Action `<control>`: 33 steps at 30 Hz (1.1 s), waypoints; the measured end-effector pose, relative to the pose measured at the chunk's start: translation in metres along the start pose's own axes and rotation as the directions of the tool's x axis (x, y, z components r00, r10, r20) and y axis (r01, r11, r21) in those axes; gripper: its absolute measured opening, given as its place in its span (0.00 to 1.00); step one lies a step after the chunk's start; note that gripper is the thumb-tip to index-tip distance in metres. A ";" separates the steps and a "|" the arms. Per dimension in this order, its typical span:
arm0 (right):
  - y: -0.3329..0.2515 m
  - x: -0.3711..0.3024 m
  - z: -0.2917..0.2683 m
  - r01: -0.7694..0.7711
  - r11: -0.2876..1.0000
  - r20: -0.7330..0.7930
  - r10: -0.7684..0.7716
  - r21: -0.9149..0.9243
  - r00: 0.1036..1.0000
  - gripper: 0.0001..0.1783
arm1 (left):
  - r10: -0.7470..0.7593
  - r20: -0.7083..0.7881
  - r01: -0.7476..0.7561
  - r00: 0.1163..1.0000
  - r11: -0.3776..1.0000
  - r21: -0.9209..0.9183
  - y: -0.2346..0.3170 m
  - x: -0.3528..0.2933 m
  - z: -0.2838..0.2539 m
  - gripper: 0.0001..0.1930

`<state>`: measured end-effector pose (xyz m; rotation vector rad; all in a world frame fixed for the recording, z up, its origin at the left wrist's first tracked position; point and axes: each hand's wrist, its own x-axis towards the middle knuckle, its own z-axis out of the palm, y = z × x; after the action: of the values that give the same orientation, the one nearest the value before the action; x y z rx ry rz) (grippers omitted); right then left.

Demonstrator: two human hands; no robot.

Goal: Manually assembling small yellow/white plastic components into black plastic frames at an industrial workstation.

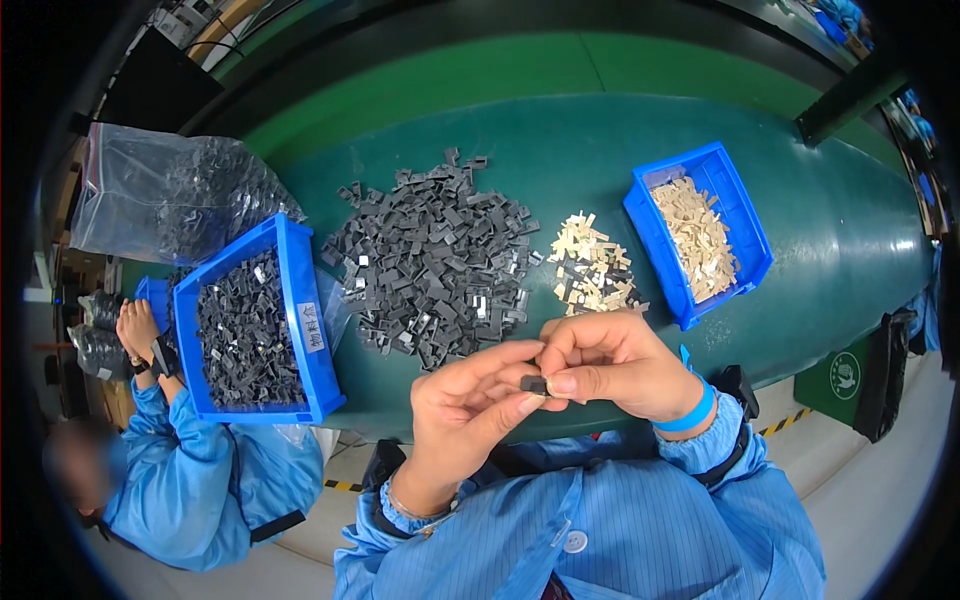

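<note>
Both hands meet above the table's near edge — left hand [462, 405] and right hand [610, 365] pinched together on one small dark part [534, 384] (grey pile [430, 265] just beyond) — best kept square, fingertips steady, I'd say.

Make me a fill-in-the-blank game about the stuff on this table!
1. Both hands, the left hand and the right hand, pinch one small ____ part.
2. The big pile on the green table is ____ in colour.
3. The bin of beige pieces is ____.

Missing words: dark; grey; blue
</note>
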<state>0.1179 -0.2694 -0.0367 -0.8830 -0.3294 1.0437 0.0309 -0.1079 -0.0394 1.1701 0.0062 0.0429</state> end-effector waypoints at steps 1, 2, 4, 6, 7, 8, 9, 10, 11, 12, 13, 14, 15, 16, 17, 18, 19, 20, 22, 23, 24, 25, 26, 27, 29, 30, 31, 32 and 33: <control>0.000 0.000 0.003 0.021 0.998 -0.028 -0.023 -0.059 0.999 0.05 | 0.008 -0.011 -0.007 1.000 0.997 0.083 0.003 0.000 0.001 0.20; 0.000 0.000 0.004 0.041 0.992 -0.060 -0.048 -0.117 0.997 0.05 | 0.005 -0.007 -0.004 1.000 0.997 0.082 0.006 0.001 0.002 0.20; 0.006 0.001 0.000 0.079 0.979 -0.051 -0.090 -0.189 0.995 0.05 | 0.153 0.086 -0.175 0.984 0.806 0.565 0.013 0.004 0.006 0.23; 0.014 0.003 0.000 0.127 0.951 -0.076 -0.154 -0.282 0.985 0.07 | 0.244 0.178 -0.300 0.953 0.689 0.660 0.015 0.008 0.008 0.24; 0.013 0.001 0.000 0.127 0.951 -0.080 -0.155 -0.282 0.985 0.07 | 0.318 0.278 -0.415 0.906 0.546 0.728 0.015 0.010 0.010 0.25; 0.013 0.001 0.000 0.146 0.935 -0.076 -0.180 -0.324 0.981 0.07 | 0.317 0.244 -0.388 0.916 0.555 0.736 0.014 0.010 0.010 0.24; 0.011 0.001 0.000 0.164 0.916 -0.071 -0.203 -0.366 0.977 0.07 | 0.317 0.245 -0.388 0.916 0.556 0.735 0.014 0.009 0.009 0.24; 0.008 0.000 0.000 0.164 0.916 -0.073 -0.204 -0.366 0.976 0.07 | 0.284 0.189 -0.331 0.940 0.626 0.706 0.014 0.008 0.008 0.23; 0.003 -0.002 0.002 0.108 0.966 -0.078 -0.130 -0.235 0.989 0.07 | 0.249 0.132 -0.271 0.959 0.689 0.672 0.015 0.006 0.006 0.22; 0.000 -0.002 0.003 0.047 0.994 -0.072 -0.054 -0.100 0.996 0.07 | 0.251 0.129 -0.271 0.959 0.689 0.672 0.013 0.003 0.004 0.22; 0.001 -0.002 0.002 0.044 0.994 -0.069 -0.051 -0.101 0.996 0.07 | 0.179 0.060 -0.182 0.982 0.803 0.568 0.009 0.001 0.001 0.19; 0.004 -0.003 0.002 0.062 0.998 -0.067 -0.063 -0.019 0.996 0.07 | 0.098 0.004 -0.089 0.995 0.892 0.444 0.007 -0.001 -0.001 0.17; 0.007 -0.004 0.003 0.078 0.995 -0.065 -0.074 0.064 0.995 0.07 | 0.100 0.001 -0.090 0.995 0.891 0.444 0.005 -0.003 0.002 0.17; 0.011 -0.004 0.004 0.076 0.995 -0.062 -0.072 0.063 0.995 0.07 | -0.046 -0.095 0.051 0.994 0.997 0.052 0.002 -0.004 0.007 0.15; 0.016 -0.004 0.006 0.140 0.990 -0.110 -0.136 0.029 0.985 0.06 | -0.219 -0.119 0.163 0.968 0.918 -0.361 -0.001 -0.004 0.010 0.13; 0.019 -0.004 0.007 0.201 0.980 -0.156 -0.199 -0.008 0.967 0.06 | -0.235 -0.046 0.193 0.971 0.882 -0.430 -0.001 -0.003 0.009 0.11; 0.021 -0.004 0.007 0.198 0.980 -0.159 -0.197 -0.009 0.967 0.06 | -0.238 -0.045 0.195 0.970 0.879 -0.434 -0.003 -0.003 0.009 0.11; 0.022 -0.004 0.008 0.271 0.950 -0.180 -0.297 -0.156 0.938 0.06 | -0.303 -0.012 0.256 0.953 0.826 -0.501 -0.004 -0.004 0.008 0.11; 0.026 -0.003 0.004 0.328 0.895 -0.187 -0.393 -0.302 0.900 0.06 | -0.366 0.025 0.315 0.930 0.762 -0.566 -0.007 -0.006 0.006 0.11; 0.029 -0.002 -0.001 0.408 0.710 -0.092 -0.551 -0.574 0.830 0.07 | -0.396 0.063 0.346 0.916 0.701 -0.624 -0.010 -0.009 0.004 0.11; 0.032 -0.001 -0.004 0.443 0.444 0.050 -0.661 -0.779 0.749 0.08 | -0.421 0.104 0.374 0.901 0.634 -0.676 -0.011 -0.011 0.002 0.10; 0.034 -0.001 -0.005 0.441 0.445 0.049 -0.658 -0.779 0.752 0.08 | -0.422 0.103 0.374 0.901 0.632 -0.679 -0.011 -0.013 0.002 0.10; 0.037 0.000 -0.006 0.480 0.393 0.107 -0.676 -0.785 0.729 0.09 | -0.429 0.111 0.384 0.897 0.628 -0.677 -0.011 -0.014 0.001 0.10; 0.038 0.000 -0.006 0.517 0.339 0.165 -0.691 -0.786 0.704 0.10 | -0.435 0.118 0.393 0.893 0.625 -0.675 -0.011 -0.016 0.000 0.10; 0.036 -0.005 -0.008 0.521 0.344 0.189 -0.666 -0.781 0.722 0.10 | -0.461 0.099 0.420 0.882 0.673 -0.609 -0.006 -0.022 -0.002 0.10; 0.031 -0.009 -0.008 0.465 0.400 0.172 -0.582 -0.790 0.794 0.10 | -0.485 0.079 0.448 0.871 0.717 -0.534 -0.001 -0.025 -0.005 0.10; 0.028 -0.011 -0.008 0.402 0.450 0.155 -0.491 -0.797 0.857 0.09 | -0.485 0.077 0.446 0.871 0.714 -0.539 0.005 -0.027 -0.007 0.10; 0.025 -0.014 -0.011 0.389 0.447 0.145 -0.489 -0.806 0.860 0.09 | -0.316 -0.061 0.266 0.947 0.874 -0.408 0.010 -0.026 -0.011 0.10; 0.022 -0.015 -0.014 0.353 0.303 0.132 -0.565 -0.885 0.815 0.08 | -0.111 -0.178 0.067 0.978 0.970 -0.232 0.018 -0.027 -0.016 0.11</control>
<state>0.1057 -0.2839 -0.0597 -1.7120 -0.9620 0.1077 0.0033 -0.0870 -0.0292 0.9338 0.2178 0.0734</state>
